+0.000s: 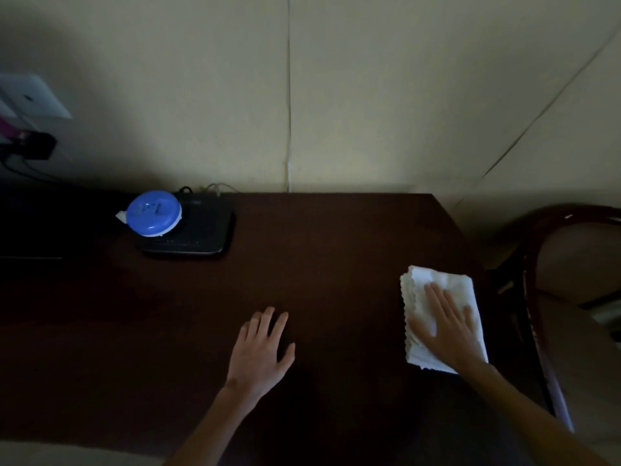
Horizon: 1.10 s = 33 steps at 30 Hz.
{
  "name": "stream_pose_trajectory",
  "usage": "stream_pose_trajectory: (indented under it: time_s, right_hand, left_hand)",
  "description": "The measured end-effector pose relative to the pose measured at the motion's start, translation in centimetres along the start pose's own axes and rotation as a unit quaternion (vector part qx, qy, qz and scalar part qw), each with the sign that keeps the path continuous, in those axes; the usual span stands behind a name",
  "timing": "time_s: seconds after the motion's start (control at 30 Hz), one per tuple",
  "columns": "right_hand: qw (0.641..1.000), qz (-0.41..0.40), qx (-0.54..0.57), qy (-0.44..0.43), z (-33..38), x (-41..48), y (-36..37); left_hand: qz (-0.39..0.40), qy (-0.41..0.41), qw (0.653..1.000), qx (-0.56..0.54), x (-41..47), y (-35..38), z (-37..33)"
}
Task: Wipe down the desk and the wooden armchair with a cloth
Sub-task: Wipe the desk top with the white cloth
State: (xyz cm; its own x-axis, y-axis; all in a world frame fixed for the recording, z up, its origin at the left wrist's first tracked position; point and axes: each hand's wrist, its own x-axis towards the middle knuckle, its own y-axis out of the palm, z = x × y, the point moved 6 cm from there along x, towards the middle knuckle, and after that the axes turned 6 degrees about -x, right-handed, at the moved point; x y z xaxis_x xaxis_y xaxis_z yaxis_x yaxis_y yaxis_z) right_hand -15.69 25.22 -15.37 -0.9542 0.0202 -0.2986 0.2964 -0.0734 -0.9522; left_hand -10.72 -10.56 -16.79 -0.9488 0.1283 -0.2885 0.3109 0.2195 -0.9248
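A folded white cloth lies flat on the dark wooden desk, near its right edge. My right hand presses down on the cloth with the fingers spread flat. My left hand rests palm down on the bare desk at the middle front, fingers apart, holding nothing. The wooden armchair stands to the right of the desk, its curved dark frame and pale seat partly in view.
A round blue and white device sits on a flat black box at the back left of the desk, with cables behind it. A wall socket plate and a black plug are at the far left. The pale wall runs behind.
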Motion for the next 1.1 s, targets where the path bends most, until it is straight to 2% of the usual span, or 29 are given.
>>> stream_pose_trajectory:
  time_s: [0.13, 0.27, 0.37, 0.47, 0.57, 0.63, 0.67, 0.73, 0.77, 0.8, 0.87, 0.93, 1.03, 1.1]
  right_hand:
    - [0.998, 0.026, 0.022, 0.051, 0.1, -2.0, 1.6]
    - [0.997, -0.042, 0.045, 0.053, 1.2, -5.0, 2.3]
    - [0.992, -0.062, 0.1, 0.041, 0.5, -5.3, 1.0]
    - [0.975, -0.006, 0.211, 0.069, -0.8, -5.2, -1.1]
    - [0.951, 0.009, 0.302, 0.067, -1.8, -5.7, -2.5]
    - [0.931, 0.02, 0.358, 0.074, -2.4, -6.2, -2.9]
    - [0.92, 0.03, 0.383, 0.077, -2.6, -6.5, -3.0]
    - [0.888, 0.067, 0.449, 0.068, -2.7, -7.1, -3.2]
    - [0.872, 0.088, 0.478, 0.062, -2.6, -7.5, -3.2]
    - [0.857, 0.106, 0.501, 0.057, -2.5, -7.8, -3.1]
    - [0.832, 0.129, 0.538, 0.048, -2.3, -8.4, -2.8]
    - [0.8, 0.123, 0.585, 0.053, -2.4, -8.8, -2.8]
    - [0.727, 0.062, 0.669, 0.143, -3.6, -9.3, -2.9]
    - [0.685, 0.028, 0.697, 0.21, -5.1, -9.8, -2.6]
  left_hand:
    - [-0.01, -0.015, 1.0, -0.022, 0.0, -0.1, -0.7]
    - [-0.033, 0.043, 0.997, -0.052, -0.4, -0.3, -3.4]
    - [-0.043, 0.121, 0.984, -0.126, -0.7, -0.7, -7.8]
    - [-0.025, 0.132, 0.959, -0.249, -0.5, -0.7, -12.3]
    - [0.03, 0.07, 0.916, -0.394, 0.2, 0.2, -16.4]
    - [0.104, 0.007, 0.868, -0.486, 0.6, 1.1, -18.8]
    - [0.151, -0.028, 0.832, -0.533, 0.7, 1.5, -19.9]
    - [0.239, -0.09, 0.736, -0.627, 0.3, 2.1, -22.1]
    - [0.263, -0.107, 0.698, -0.657, 0.0, 2.2, -23.0]
    - [0.271, -0.113, 0.674, -0.678, -0.1, 2.2, -23.8]
    - [0.254, -0.098, 0.651, -0.709, -0.3, 1.7, -25.3]
    - [0.214, -0.087, 0.651, -0.723, -0.5, 1.2, -26.0]
    - [0.17, -0.141, 0.631, -0.744, -0.9, 1.8, -25.0]
    - [0.141, -0.195, 0.638, -0.731, -1.3, 2.2, -23.4]
